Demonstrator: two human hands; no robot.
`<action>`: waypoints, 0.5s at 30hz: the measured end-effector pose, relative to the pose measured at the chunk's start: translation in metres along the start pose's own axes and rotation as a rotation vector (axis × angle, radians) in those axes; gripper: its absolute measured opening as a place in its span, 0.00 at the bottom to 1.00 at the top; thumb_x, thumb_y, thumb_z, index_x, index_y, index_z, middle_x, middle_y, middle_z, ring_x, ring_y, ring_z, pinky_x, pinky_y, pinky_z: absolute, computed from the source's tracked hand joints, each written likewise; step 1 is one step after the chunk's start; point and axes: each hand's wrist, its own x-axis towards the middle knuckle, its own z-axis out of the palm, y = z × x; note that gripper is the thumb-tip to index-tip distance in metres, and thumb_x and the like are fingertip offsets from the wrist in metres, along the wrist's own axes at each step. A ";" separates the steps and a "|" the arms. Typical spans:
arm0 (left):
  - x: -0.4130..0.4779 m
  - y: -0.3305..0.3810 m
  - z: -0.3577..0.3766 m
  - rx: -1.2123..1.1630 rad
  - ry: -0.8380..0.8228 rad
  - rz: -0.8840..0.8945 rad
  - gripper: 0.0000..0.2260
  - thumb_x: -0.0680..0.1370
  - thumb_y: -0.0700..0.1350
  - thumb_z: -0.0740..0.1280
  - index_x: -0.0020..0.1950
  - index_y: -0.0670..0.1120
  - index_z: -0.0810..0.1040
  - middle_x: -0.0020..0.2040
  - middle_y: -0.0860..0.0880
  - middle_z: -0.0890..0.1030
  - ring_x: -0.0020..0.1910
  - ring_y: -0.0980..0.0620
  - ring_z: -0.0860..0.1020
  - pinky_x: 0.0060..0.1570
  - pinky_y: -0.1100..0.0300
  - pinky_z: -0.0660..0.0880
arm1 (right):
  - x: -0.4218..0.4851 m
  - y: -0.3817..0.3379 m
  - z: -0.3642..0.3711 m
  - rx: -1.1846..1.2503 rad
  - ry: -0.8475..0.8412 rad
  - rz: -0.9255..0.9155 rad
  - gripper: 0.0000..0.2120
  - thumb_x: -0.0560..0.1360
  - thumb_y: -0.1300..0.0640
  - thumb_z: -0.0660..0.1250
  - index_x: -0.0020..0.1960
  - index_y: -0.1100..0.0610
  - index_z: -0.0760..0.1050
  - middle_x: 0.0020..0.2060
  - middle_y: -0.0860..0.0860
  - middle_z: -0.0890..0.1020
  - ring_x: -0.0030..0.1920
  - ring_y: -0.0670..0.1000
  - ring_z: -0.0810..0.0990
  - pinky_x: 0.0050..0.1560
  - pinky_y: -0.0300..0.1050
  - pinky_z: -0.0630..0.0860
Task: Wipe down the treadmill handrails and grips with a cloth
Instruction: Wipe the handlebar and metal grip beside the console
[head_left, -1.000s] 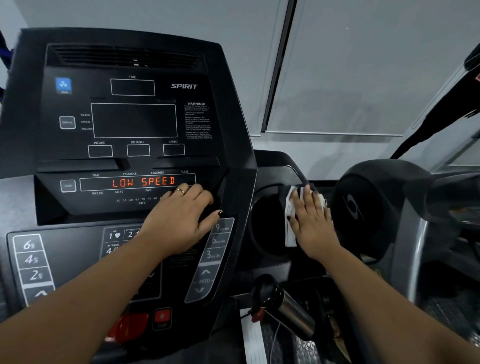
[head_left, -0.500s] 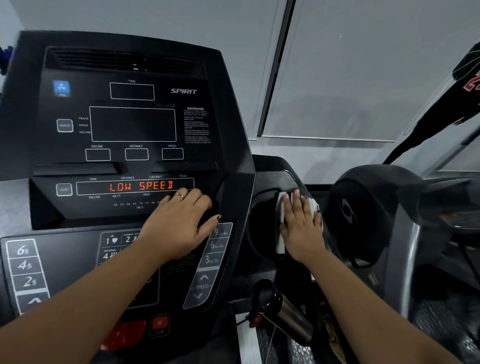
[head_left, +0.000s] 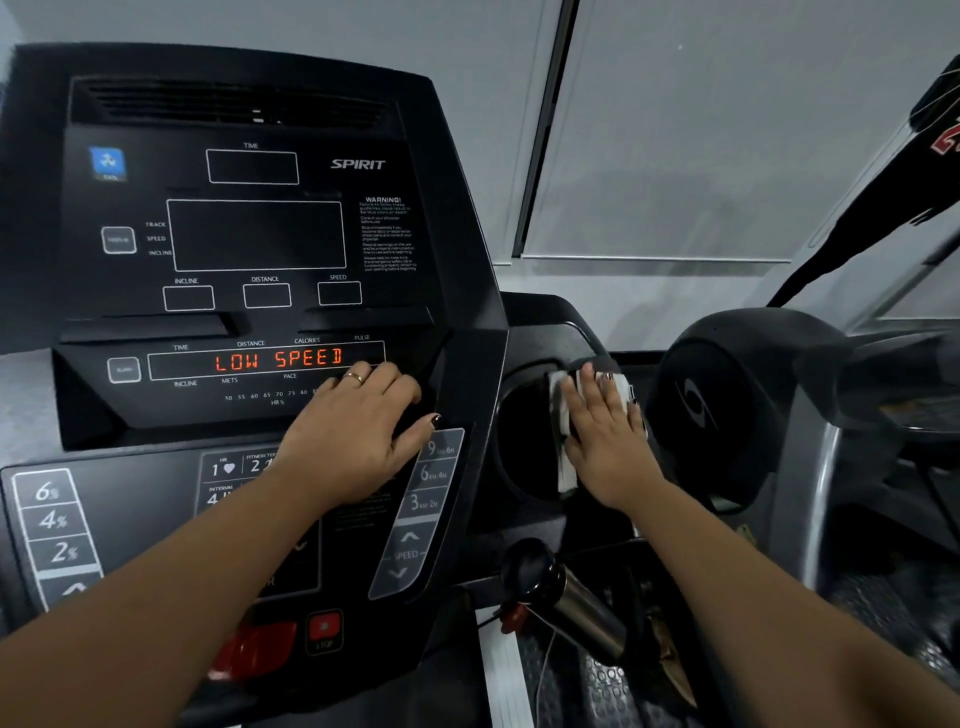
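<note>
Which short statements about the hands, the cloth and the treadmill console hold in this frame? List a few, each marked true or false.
1. The right hand presses a folded white cloth against the dark curved housing right of the black treadmill console. True.
2. The left hand grips the steel bottle with the black cap. False: it rests on the console; the bottle sits lower down, untouched.
3. The orange-red display text reads LOW SPEED. True.
4. The cloth covers the red stop button. False: the cloth is under the right hand; the button is bare.
</note>
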 end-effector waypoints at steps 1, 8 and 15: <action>0.000 0.000 0.000 -0.001 0.004 0.005 0.23 0.79 0.64 0.46 0.59 0.53 0.72 0.55 0.56 0.73 0.56 0.53 0.71 0.56 0.54 0.71 | -0.008 0.002 0.000 -0.011 -0.021 -0.023 0.33 0.80 0.49 0.54 0.79 0.46 0.41 0.77 0.45 0.34 0.76 0.50 0.32 0.76 0.62 0.43; 0.000 0.000 0.001 0.001 0.024 0.006 0.22 0.79 0.65 0.46 0.58 0.54 0.71 0.55 0.56 0.73 0.56 0.52 0.71 0.55 0.54 0.71 | -0.046 -0.017 -0.009 0.005 -0.087 -0.182 0.31 0.74 0.43 0.39 0.56 0.51 0.79 0.71 0.47 0.71 0.78 0.49 0.49 0.76 0.61 0.44; 0.001 0.001 0.001 0.005 0.011 0.002 0.21 0.79 0.64 0.47 0.59 0.54 0.71 0.55 0.56 0.73 0.57 0.52 0.71 0.56 0.53 0.71 | -0.029 -0.077 -0.031 0.312 -0.420 0.055 0.20 0.83 0.54 0.45 0.46 0.58 0.73 0.49 0.58 0.80 0.53 0.56 0.76 0.61 0.48 0.67</action>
